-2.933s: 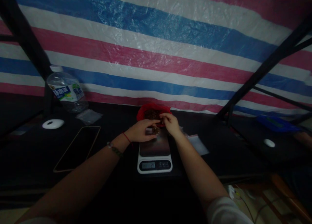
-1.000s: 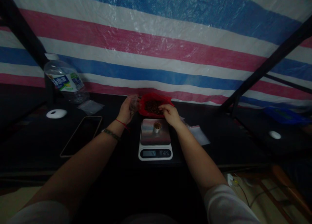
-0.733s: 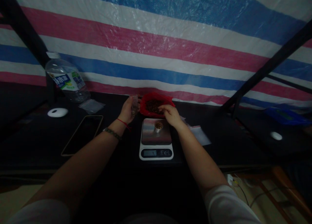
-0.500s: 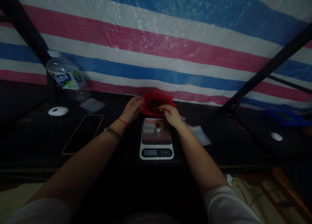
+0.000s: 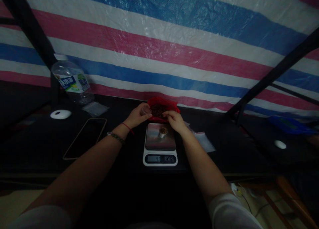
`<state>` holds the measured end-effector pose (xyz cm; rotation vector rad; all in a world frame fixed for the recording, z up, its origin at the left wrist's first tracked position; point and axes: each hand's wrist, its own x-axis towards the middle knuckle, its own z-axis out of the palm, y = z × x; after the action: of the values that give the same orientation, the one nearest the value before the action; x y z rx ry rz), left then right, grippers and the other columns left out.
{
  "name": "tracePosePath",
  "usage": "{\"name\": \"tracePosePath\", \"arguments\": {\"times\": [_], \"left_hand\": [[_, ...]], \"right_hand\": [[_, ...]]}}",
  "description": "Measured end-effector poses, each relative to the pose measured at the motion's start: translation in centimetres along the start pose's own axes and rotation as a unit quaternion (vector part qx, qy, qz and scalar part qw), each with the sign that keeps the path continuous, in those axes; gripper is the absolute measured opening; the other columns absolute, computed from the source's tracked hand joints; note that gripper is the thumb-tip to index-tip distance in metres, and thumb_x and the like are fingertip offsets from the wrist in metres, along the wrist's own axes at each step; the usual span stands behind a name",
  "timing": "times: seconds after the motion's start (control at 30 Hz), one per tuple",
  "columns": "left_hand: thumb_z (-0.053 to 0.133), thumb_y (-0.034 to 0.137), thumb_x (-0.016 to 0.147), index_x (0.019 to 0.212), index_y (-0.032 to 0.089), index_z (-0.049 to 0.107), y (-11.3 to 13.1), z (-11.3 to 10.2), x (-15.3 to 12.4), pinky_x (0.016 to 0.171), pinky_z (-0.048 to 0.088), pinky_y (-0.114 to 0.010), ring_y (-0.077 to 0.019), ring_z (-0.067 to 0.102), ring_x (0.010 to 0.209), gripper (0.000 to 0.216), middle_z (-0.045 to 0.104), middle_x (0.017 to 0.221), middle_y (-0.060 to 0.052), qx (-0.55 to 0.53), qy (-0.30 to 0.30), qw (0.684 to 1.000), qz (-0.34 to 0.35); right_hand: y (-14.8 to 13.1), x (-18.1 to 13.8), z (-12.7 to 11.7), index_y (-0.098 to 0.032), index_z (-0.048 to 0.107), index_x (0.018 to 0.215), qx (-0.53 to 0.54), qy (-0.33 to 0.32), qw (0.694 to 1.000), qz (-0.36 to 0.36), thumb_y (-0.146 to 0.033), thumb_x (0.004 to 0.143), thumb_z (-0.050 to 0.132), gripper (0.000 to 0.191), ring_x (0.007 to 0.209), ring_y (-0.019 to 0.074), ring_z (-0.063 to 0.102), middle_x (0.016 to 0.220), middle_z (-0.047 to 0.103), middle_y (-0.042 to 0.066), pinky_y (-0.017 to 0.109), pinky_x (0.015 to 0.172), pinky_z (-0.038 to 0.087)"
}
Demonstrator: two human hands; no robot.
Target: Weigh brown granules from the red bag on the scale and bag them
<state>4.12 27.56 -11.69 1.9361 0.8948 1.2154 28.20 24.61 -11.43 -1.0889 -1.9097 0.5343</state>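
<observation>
A white kitchen scale (image 5: 160, 157) with a steel top stands on the dark table, its display lit. A small metal cup (image 5: 162, 132) holding brown bits sits on the far part of its platform. Behind it lies a red bag (image 5: 171, 104) of dark brown pieces. My left hand (image 5: 136, 117) is closed around a small clear plastic bag (image 5: 144, 110) at the red bag's left edge. My right hand (image 5: 175, 120) hovers at the red bag's front, just beyond the cup, fingers pinched; what they hold is too small to make out.
A phone (image 5: 85, 137) lies face up on the left, with a white round puck (image 5: 60, 114), a clear sachet (image 5: 95, 108) and a large water bottle (image 5: 72, 82) behind it. More clear sachets (image 5: 204, 142) lie right of the scale. A striped tarp (image 5: 174, 46) forms the back wall.
My left hand has left the cup on the scale, picked up a clear bag and brought it down beside the red bag. My right hand has stayed at the red bag.
</observation>
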Motion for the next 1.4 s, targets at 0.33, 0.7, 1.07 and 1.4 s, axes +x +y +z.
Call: {"name": "tracePosePath", "arguments": {"times": [0.33, 0.7, 1.07, 1.4], "left_hand": [[0.072, 0.048, 0.065, 0.108, 0.018, 0.058, 0.4, -0.1, -0.2, 0.078, 0.046, -0.034, -0.0229, 0.060, 0.088, 0.054, 0.064, 0.100, -0.006, 0.078, -0.024, 0.997, -0.011], [0.068, 0.049, 0.071, 0.109, 0.018, 0.058, 0.0, 0.1, -0.3, 0.080, 0.049, -0.036, -0.0223, 0.063, 0.088, 0.050, 0.065, 0.101, -0.007, 0.085, -0.034, 0.996, 0.004], [0.072, 0.046, 0.068, 0.106, 0.020, 0.063, 3.2, 1.4, -0.7, 0.077, 0.049, -0.034, -0.0224, 0.064, 0.085, 0.046, 0.068, 0.096, -0.006, 0.141, -0.103, 0.984, 0.047], [0.071, 0.049, 0.069, 0.106, 0.019, 0.061, 3.2, 2.1, -1.0, 0.074, 0.049, -0.033, -0.0220, 0.064, 0.083, 0.049, 0.068, 0.096, -0.005, 0.121, -0.086, 0.988, 0.031]], "right_hand": [[-2.8, -0.8, -3.2, -0.021, 0.064, 0.114, 0.043, -0.276, 0.960, 0.017, -0.039, 0.064, 0.080, 0.055, 0.103, 0.0213, 0.060, 0.113, 0.064, 0.006, 0.034, 0.089, 0.047], [-3.2, -0.8, -1.9, -0.017, 0.067, 0.104, 0.110, -0.218, 0.969, 0.049, -0.027, 0.072, 0.070, 0.033, 0.087, 0.0170, 0.065, 0.097, 0.070, 0.005, 0.030, 0.079, 0.051], [-2.2, -0.1, -0.1, -0.022, 0.052, 0.122, 0.113, 0.006, 0.994, -0.007, -0.019, 0.070, 0.066, 0.054, 0.104, 0.0185, 0.061, 0.115, 0.060, 0.007, 0.035, 0.093, 0.049], [-4.0, -0.4, -0.4, -0.021, 0.060, 0.102, 0.014, 0.003, 0.997, -0.072, -0.016, 0.070, 0.066, 0.033, 0.093, 0.0190, 0.061, 0.100, 0.062, 0.005, 0.035, 0.084, 0.051]]}}
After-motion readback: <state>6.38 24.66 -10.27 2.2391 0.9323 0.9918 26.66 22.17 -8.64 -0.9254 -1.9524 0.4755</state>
